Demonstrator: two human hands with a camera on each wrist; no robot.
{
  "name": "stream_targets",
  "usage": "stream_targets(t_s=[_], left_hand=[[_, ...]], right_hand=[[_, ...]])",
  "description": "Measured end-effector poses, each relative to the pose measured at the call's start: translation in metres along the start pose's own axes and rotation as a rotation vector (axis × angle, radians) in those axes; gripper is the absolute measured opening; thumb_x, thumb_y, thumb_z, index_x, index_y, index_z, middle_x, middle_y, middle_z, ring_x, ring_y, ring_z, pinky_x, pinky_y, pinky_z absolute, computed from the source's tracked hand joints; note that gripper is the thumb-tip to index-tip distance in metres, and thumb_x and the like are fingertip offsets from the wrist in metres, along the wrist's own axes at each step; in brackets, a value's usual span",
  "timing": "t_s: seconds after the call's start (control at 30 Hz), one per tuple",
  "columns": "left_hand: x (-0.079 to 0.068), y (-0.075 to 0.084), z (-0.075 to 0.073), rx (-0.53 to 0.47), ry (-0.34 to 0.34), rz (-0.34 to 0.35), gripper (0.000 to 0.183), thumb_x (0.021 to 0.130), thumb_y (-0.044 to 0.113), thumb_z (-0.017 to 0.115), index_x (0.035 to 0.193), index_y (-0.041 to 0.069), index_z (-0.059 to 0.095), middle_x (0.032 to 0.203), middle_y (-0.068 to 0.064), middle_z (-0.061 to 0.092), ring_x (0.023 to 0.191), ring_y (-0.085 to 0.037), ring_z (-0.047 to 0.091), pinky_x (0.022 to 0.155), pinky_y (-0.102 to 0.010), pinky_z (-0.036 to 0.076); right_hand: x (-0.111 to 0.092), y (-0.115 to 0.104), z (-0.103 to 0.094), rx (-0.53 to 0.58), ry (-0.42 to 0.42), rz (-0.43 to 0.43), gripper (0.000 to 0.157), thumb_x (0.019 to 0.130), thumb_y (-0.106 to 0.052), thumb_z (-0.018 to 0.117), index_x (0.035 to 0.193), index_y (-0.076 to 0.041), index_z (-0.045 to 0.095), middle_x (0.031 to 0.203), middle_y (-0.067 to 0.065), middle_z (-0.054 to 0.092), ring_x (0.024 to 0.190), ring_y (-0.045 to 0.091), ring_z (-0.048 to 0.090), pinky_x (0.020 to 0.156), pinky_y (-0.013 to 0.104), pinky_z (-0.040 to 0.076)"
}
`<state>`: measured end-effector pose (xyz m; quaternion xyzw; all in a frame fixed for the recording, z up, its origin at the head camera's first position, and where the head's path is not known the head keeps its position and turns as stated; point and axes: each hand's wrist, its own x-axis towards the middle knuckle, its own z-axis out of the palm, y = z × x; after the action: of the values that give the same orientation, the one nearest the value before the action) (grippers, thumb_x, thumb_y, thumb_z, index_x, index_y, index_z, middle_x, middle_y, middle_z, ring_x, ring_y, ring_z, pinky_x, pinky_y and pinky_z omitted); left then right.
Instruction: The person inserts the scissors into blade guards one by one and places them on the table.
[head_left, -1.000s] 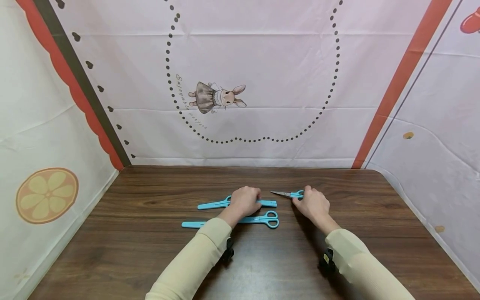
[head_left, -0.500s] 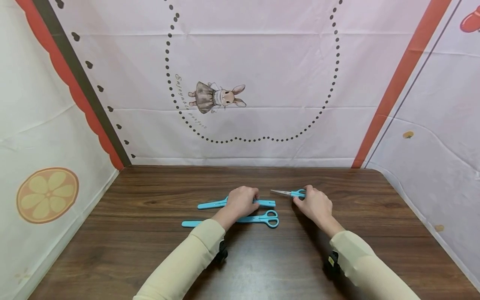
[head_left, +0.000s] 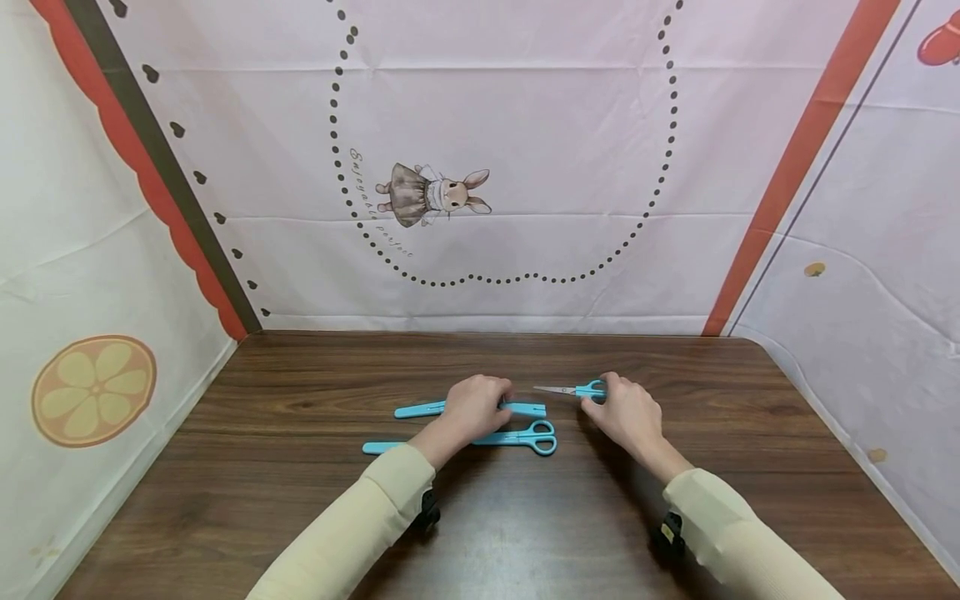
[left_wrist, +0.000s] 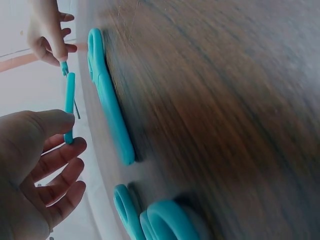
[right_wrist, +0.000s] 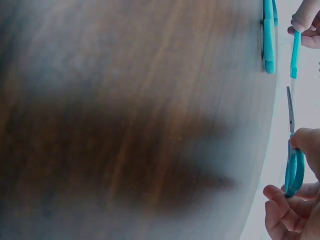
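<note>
My left hand (head_left: 472, 408) pinches a flat light-blue scissors sheath (head_left: 528, 410) between thumb and fingers, with its free end to the right. My right hand (head_left: 628, 414) holds a small pair of scissors (right_wrist: 295, 170) by its light-blue handles. Its bare metal blades (right_wrist: 291, 112) are closed together and point left toward the sheath, with a short gap between tip and sheath end. Both are raised above the tabletop in the wrist views. Under my left arm lie two sheathed light-blue pairs of scissors, a nearer one (head_left: 542, 437) and a farther one (head_left: 420, 410), partly hidden by the hand.
The dark wood-grain table (head_left: 570, 517) ends at a pale printed cloth backdrop (head_left: 570, 167), with more cloth at both sides. The two sheathed pairs lie roughly parallel, handles to the right. Black wrist cameras sit below both cuffs.
My left hand has drifted left with the sheath. My right hand moved slightly right, then back left with the scissors. The scissors on the table have not moved.
</note>
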<state>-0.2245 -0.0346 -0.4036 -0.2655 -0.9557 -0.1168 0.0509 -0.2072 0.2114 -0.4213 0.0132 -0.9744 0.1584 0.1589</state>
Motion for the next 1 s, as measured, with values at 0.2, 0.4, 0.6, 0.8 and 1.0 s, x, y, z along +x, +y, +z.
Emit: stream_targets(t_s=[0.2, 0.4, 0.6, 0.8, 1.0], left_hand=[[-0.006, -0.007, -0.007, -0.030, 0.031, 0.005, 0.009, 0.084, 0.026, 0.067, 0.090, 0.020, 0.066, 0.079, 0.009, 0.062, 0.066, -0.007, 0.052, 0.055, -0.024, 0.043], [-0.011, -0.012, -0.014, -0.034, 0.069, 0.001, 0.010, 0.083, 0.026, 0.068, 0.092, 0.020, 0.066, 0.082, 0.008, 0.063, 0.072, -0.009, 0.055, 0.058, -0.024, 0.045], [-0.017, -0.016, -0.019, -0.052, 0.101, -0.002, 0.009, 0.083, 0.025, 0.068, 0.091, 0.021, 0.066, 0.084, 0.008, 0.064, 0.075, -0.010, 0.055, 0.060, -0.025, 0.045], [-0.024, -0.022, -0.022, -0.038, 0.117, 0.002, 0.010, 0.082, 0.026, 0.069, 0.090, 0.022, 0.066, 0.083, 0.010, 0.062, 0.074, -0.008, 0.054, 0.060, -0.024, 0.044], [-0.029, -0.028, -0.022, -0.029, 0.160, 0.012, 0.008, 0.081, 0.024, 0.070, 0.087, 0.021, 0.066, 0.079, 0.010, 0.061, 0.071, -0.007, 0.051, 0.058, -0.023, 0.043]], right_hand=[[-0.002, -0.001, -0.003, 0.010, -0.008, -0.005, 0.049, 0.079, -0.038, 0.066, 0.113, -0.004, 0.060, 0.081, 0.008, 0.065, 0.056, 0.018, 0.051, 0.044, 0.033, 0.039], [-0.003, -0.006, -0.005, 0.011, 0.006, -0.026, 0.048, 0.079, -0.040, 0.066, 0.112, -0.005, 0.060, 0.079, 0.007, 0.066, 0.054, 0.017, 0.051, 0.043, 0.032, 0.039], [-0.005, -0.013, -0.008, 0.008, 0.029, -0.052, 0.048, 0.077, -0.040, 0.067, 0.110, -0.006, 0.061, 0.080, 0.007, 0.066, 0.058, 0.020, 0.056, 0.043, 0.034, 0.040], [-0.007, -0.016, -0.010, 0.011, 0.042, -0.077, 0.046, 0.077, -0.039, 0.068, 0.108, -0.006, 0.062, 0.079, 0.005, 0.065, 0.059, 0.019, 0.057, 0.043, 0.033, 0.040], [-0.010, -0.018, -0.011, 0.006, 0.046, -0.080, 0.046, 0.076, -0.040, 0.069, 0.107, -0.007, 0.062, 0.079, 0.005, 0.066, 0.061, 0.020, 0.058, 0.044, 0.033, 0.040]])
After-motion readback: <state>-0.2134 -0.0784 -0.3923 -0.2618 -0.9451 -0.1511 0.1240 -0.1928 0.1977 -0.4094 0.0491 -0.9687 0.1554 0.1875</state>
